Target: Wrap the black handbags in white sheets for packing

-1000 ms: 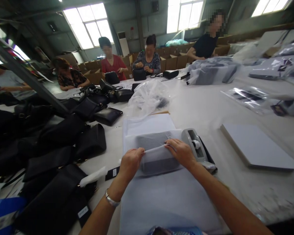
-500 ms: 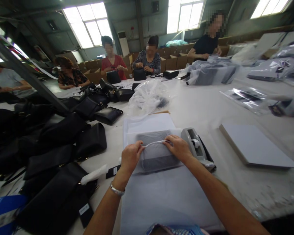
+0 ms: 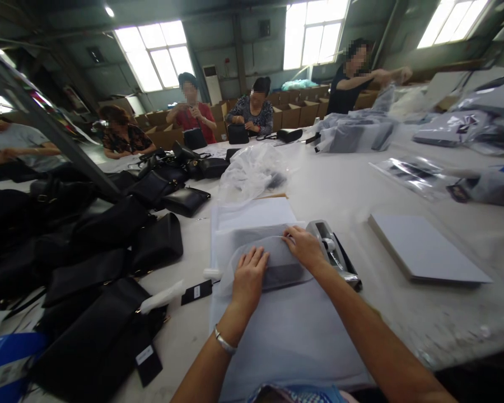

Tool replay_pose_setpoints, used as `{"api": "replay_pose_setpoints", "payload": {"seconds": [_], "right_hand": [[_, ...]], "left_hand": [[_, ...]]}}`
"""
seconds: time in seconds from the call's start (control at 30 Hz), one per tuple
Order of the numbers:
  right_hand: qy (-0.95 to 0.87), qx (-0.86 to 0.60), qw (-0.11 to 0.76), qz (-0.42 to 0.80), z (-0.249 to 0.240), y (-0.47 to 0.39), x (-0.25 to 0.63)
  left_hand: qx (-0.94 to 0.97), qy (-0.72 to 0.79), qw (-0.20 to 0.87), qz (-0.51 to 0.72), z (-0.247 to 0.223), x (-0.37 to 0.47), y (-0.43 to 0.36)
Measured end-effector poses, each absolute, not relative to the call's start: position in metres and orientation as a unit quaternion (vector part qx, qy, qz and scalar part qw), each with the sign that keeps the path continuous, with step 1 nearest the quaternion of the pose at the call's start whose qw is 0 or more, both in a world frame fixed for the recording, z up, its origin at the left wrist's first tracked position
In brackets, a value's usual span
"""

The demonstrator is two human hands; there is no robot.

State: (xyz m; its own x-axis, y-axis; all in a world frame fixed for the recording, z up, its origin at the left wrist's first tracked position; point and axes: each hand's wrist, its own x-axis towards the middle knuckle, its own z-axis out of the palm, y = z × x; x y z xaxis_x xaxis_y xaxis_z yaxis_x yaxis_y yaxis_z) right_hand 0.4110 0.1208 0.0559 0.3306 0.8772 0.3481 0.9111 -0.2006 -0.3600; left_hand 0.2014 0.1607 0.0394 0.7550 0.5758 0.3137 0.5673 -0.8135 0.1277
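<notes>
In front of me a dark, box-shaped item (image 3: 279,275) lies inside a whitish translucent wrapping sheet (image 3: 252,246). My left hand (image 3: 250,275) rests on the near left part of the wrapping, palm down with its fingers stretched out. At the upper right of the item, my right hand (image 3: 303,246) pinches the edge of the sheet between thumb and fingers. Beneath the item are larger white sheets (image 3: 285,330). A grey tape dispenser (image 3: 325,238) stands just beyond my right hand, partly covered by my wrist and forearm.
Black handbags (image 3: 105,324) are heaped along the left, some with black tags (image 3: 196,292). A stack of white boards (image 3: 428,246) lies at right. Crumpled clear plastic (image 3: 252,170) and wrapped items (image 3: 357,131) sit farther back. Several co-workers are across the table.
My left hand has released the sheet's edge and moved right and nearer, flattening onto the wrapping. My right hand keeps its pinch. At the back right, a co-worker's arm has risen outward.
</notes>
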Motion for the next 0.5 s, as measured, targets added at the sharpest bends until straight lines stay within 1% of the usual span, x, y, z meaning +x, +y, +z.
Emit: {"api": "replay_pose_setpoints", "payload": {"seconds": [0.07, 0.17, 0.23, 0.3, 0.4, 0.5], "right_hand": [[-0.566, -0.780, 0.262, -0.057, 0.061, 0.108, 0.421], [-0.542, -0.779, 0.296, -0.111, 0.064, 0.071, 0.442], [-0.507, -0.786, 0.322, -0.145, 0.060, 0.039, 0.456], [-0.464, -0.809, 0.328, -0.153, 0.051, 0.009, 0.465], [-0.410, -0.844, 0.330, -0.105, 0.035, -0.019, 0.467], [-0.354, -0.858, 0.372, 0.004, 0.027, -0.024, 0.459]], "left_hand": [[0.936, 0.321, 0.024, 0.140, 0.041, 0.203, 0.164], [0.938, 0.328, 0.049, 0.102, 0.051, 0.202, 0.170], [0.939, 0.325, 0.067, 0.089, 0.055, 0.202, 0.173], [0.941, 0.320, 0.074, 0.085, 0.055, 0.201, 0.176], [0.942, 0.317, 0.069, 0.090, 0.050, 0.201, 0.178], [0.943, 0.310, 0.067, 0.098, 0.046, 0.200, 0.179]]}}
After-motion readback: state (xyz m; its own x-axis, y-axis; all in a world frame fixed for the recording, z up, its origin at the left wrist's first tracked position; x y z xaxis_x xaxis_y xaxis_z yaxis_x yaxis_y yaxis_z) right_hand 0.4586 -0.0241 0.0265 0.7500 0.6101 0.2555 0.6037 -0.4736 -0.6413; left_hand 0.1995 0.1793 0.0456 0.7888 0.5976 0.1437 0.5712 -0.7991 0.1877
